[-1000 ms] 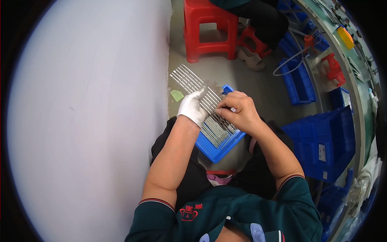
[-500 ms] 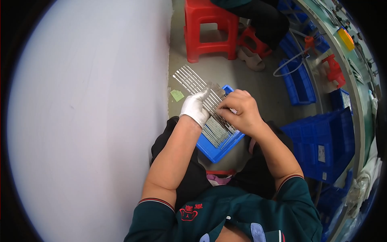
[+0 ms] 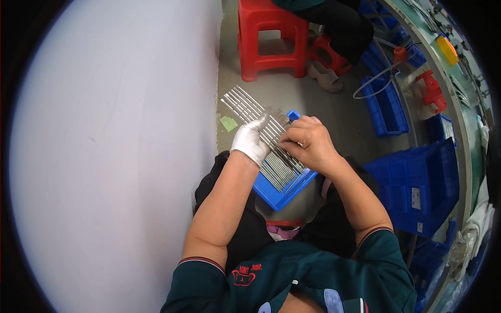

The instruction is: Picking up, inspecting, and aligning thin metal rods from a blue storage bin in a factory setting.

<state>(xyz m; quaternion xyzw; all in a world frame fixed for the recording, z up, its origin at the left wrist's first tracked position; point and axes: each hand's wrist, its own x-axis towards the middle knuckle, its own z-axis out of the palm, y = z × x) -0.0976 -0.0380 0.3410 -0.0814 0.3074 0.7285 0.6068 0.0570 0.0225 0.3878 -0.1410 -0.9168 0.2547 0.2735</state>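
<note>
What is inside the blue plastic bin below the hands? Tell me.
Thin metal rods lie side by side in the blue plastic bin. The gloved left hand, held rods and right hand hide whatever lies beneath them.

Slim, straight metal rods form two groups at the blue tray (image 3: 267, 194). The held rods (image 3: 241, 102), silvery and bright, lie side by side in a spaced, slanting row in the gloved left grip (image 3: 250, 140); their far ends reach out beyond the tray's upper left, and their lower stretch passes above it. The bare right grip (image 3: 310, 142) meets the row over the tray, its fingertips partly hiding the rods. The lower rods (image 3: 278, 171), duller and greyish, lie close together and roughly parallel inside the tray, their near ends toward its lower side.
</note>
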